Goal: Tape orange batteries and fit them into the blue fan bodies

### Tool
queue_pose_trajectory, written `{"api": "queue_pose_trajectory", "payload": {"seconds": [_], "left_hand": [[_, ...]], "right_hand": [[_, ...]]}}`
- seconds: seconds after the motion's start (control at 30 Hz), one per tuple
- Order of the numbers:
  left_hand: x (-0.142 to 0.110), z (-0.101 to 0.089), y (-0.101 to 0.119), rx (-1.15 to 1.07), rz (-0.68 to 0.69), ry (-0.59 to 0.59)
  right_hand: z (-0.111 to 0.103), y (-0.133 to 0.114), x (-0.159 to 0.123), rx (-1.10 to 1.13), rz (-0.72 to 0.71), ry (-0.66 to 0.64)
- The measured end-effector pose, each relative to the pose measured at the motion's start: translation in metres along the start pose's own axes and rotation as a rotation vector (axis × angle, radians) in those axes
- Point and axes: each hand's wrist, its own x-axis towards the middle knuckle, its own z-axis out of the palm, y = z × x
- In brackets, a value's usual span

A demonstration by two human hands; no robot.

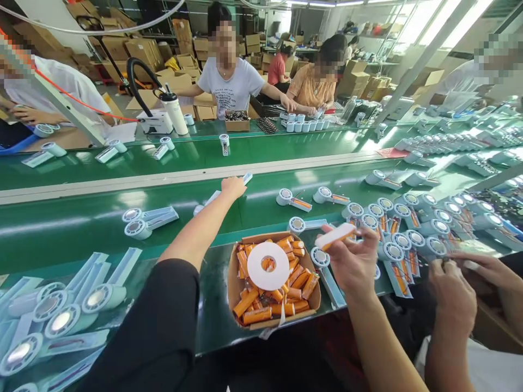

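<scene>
My left hand (233, 188) reaches out over the green belt, fingers wrapped round a light-blue handheld fan housing (210, 200). Parts of its handle show on both sides of the hand. Raised on the right, my right hand (354, 264) pinches an orange battery (335, 239) with a white strip along its top. Between my arms stands a cardboard box (233, 296) of orange batteries, with a roll of white tape (257, 275) lying on them. One fan housing (321, 257) rests just beside my right hand, its handle pointing toward me.
Fan housings (61, 321) pile up at left; several with batteries in their handles (392, 253) crowd the right. A co-worker's hands (453, 286) work close by on my right. Across the belt (261, 198), people sit near a white tumbler (175, 114) and a small parts box (237, 125).
</scene>
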Motion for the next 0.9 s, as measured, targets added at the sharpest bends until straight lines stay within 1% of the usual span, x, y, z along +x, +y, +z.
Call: {"api": "queue_pose_trajectory", "payload": {"seconds": [0.1,0.17,0.2,0.27,0.3,0.37,0.43,0.5,0.57,0.67,0.73,0.9], "left_hand": [[0.018,0.016,-0.014,0.039,0.18,-0.115],[0.021,0.03,-0.021,0.035,0.297,-0.169],[0.022,0.036,-0.022,0.026,0.344,-0.187],[0.023,0.045,-0.024,-0.006,0.415,-0.199],[0.024,0.048,-0.024,-0.029,0.445,-0.196],[0.026,0.052,-0.024,-0.087,0.494,-0.183],[0.027,0.055,-0.023,-0.152,0.519,-0.152],[0.026,0.061,-0.021,-0.217,0.515,-0.102],[0.025,0.07,-0.018,-0.276,0.483,-0.047],[0.025,0.082,-0.011,-0.345,0.415,0.007],[0.028,0.087,-0.007,-0.381,0.379,0.022],[0.036,0.09,0.003,-0.446,0.277,0.02]], "right_hand": [[-0.021,-0.011,0.025,-0.062,-0.063,0.01],[-0.02,-0.006,0.052,-0.149,-0.073,-0.026],[-0.014,0.001,0.067,-0.208,-0.07,-0.058],[0.007,0.024,0.101,-0.345,-0.039,-0.165],[0.02,0.039,0.117,-0.415,-0.005,-0.247],[0.047,0.069,0.145,-0.568,0.075,-0.455],[0.068,0.094,0.164,-0.805,0.086,-0.671],[0.079,0.11,0.174,-1.057,0.03,-0.816],[0.082,0.119,0.178,-1.233,-0.019,-0.873],[0.081,0.123,0.179,-1.371,-0.039,-0.901],[0.083,0.124,0.178,-1.469,-0.051,-0.956],[0.102,0.129,0.173,-1.652,-0.074,-1.134]]}}
